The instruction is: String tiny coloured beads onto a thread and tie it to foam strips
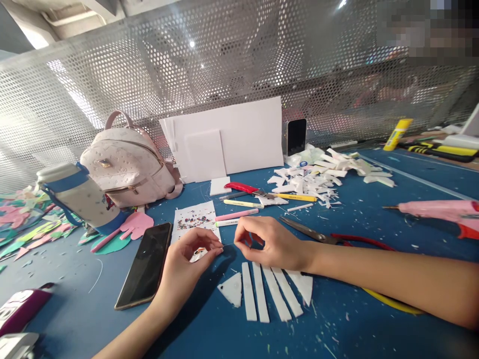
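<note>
My left hand (189, 259) is raised over the table between the black phone and the white foam pieces, its thumb and fingertips closed in a pinch. A small white piece with orange and dark marks (198, 255) shows in the gap behind the thumb; I cannot tell if it is gripped. My right hand (271, 243) hovers above the foam strips (275, 294), thumb and forefinger pinched; what they hold, if anything, is too small to name. Below the hands lie a triangular foam piece (231, 290), several strips and a wider pointed piece (302, 285).
White paper with tiny coloured bits (192, 215) lies behind the left hand; a black phone (144, 267) is left of it. Markers (236, 214), red-handled pliers (243, 188), scissors (309, 230), foam scraps (307, 179) and a pink glue gun (436, 208) surround the right arm. A bottle (80, 199) stands left.
</note>
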{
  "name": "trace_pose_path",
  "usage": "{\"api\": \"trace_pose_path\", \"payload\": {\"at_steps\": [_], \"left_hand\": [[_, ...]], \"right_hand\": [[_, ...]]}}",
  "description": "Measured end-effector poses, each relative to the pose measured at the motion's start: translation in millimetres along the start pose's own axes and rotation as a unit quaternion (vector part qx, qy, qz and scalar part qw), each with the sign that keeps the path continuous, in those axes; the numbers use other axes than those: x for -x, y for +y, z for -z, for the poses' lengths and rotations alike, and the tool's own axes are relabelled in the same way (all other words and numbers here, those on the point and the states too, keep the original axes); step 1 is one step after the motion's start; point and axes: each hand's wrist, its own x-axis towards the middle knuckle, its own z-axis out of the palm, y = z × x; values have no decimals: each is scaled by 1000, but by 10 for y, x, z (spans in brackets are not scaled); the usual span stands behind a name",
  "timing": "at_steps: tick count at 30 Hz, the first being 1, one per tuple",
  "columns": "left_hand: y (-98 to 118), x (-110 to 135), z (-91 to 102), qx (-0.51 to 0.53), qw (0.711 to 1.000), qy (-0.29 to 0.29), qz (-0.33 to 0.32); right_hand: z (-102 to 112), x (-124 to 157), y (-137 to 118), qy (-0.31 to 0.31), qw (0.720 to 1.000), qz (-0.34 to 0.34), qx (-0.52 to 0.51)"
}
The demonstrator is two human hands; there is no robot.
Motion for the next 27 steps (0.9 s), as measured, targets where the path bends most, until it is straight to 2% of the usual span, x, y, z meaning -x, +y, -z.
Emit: {"api": "trace_pose_path", "payload": {"at_steps": [5,12,22,27], "left_hand": [[-2,21,0,-58,998,-4,-11],[2,64,-17,-154,985,-16,-72],[6,50,1,-159,981,-37,-101],[29,69,-37,-138,988,-25,-60]], "right_hand": [[-6,7,14,-17,1000,9,14],[-35,23,34,-50,998,34,36],[-24,18,27,-57,997,28,48],[-25,22,19,-73,996,32,41]]}}
